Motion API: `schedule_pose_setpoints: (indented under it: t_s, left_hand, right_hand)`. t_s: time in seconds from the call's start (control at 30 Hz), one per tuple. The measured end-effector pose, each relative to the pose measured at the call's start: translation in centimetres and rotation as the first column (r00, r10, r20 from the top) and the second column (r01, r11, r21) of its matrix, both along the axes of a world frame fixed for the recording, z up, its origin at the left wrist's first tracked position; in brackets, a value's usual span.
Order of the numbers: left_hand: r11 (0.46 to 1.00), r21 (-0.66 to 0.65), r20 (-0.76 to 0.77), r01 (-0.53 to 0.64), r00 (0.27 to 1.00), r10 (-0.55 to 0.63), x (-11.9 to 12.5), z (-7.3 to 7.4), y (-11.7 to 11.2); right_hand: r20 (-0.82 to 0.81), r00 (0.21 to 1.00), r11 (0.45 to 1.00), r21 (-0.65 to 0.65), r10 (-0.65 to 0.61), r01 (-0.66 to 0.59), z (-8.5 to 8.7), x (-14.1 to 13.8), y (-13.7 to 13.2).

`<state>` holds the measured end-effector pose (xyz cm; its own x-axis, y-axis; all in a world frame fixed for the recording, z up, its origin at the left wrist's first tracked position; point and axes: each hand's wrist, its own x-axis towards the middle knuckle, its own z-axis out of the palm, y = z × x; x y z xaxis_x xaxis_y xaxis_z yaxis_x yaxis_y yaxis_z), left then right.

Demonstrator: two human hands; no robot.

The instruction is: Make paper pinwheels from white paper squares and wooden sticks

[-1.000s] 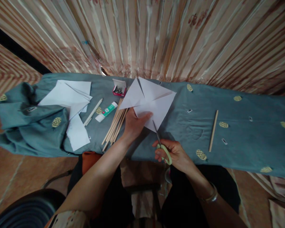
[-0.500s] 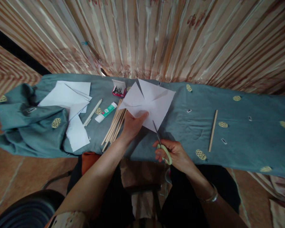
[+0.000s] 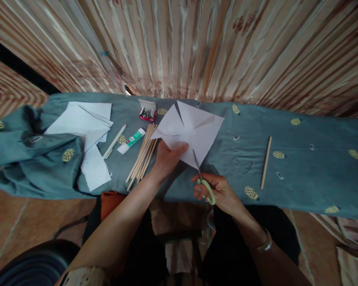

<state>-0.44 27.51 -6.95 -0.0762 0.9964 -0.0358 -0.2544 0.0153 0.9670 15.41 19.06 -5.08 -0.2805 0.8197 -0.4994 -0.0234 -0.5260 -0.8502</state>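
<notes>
A: Where is the white paper sheet (image 3: 193, 133) found?
B: Held over the cloth-covered surface (image 3: 232, 159), near its middle. It is gripped by the left hand (image 3: 167, 159), thumb laid on top; the fingers beneath are hidden.
A: How is it turned?
B: Diamond-wise. One corner is pointed at the surface's near edge, another to the right. Slits are seen running inward from the far and left corners.
A: And the scissors (image 3: 208, 186)?
B: Gripped at the pale green handles by the right hand (image 3: 222, 190). Long axis slanted: tip directed away and slightly left, across the sheet's near corner. Whether the blades are parted cannot be told.
A: Close by?
B: A bundle of wooden sticks (image 3: 142, 153), just beside the left hand; farther left, a glue stick (image 3: 131, 141) and a pen (image 3: 115, 141). All are slanted, far ends rightward.
</notes>
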Motion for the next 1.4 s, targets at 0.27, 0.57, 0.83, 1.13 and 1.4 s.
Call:
schedule_pose_setpoints:
  t_s: [0.27,0.57,0.83,1.13,1.4]
  left_hand:
    - [1.0,0.003,0.008,0.008,1.0,-0.008,-0.08,0.22,0.06]
    - [1.0,0.005,0.042,0.026,0.999,-0.026,0.06,-0.08,-0.02]
    - [0.999,-0.023,0.069,0.046,0.997,-0.044,0.34,0.0,-0.27]
    - [0.998,-0.033,0.065,0.044,0.997,-0.042,0.39,-0.22,-0.29]
    - [0.993,-0.088,0.055,0.08,0.996,-0.075,0.5,0.15,-0.69]
  right_hand:
    - [0.013,1.0,1.0,-0.019,0.001,-0.001,-0.39,-0.02,-0.11]
    - [0.016,1.0,1.0,0.013,-0.006,0.006,-0.46,0.02,-0.01]
    - [0.022,0.999,0.999,0.022,-0.028,0.027,-0.7,0.06,-0.06]
    - [0.039,0.999,0.999,-0.008,-0.035,0.036,-0.31,-0.12,0.12]
    - [0.068,0.996,0.998,0.008,-0.056,0.055,-0.49,-0.11,0.04]
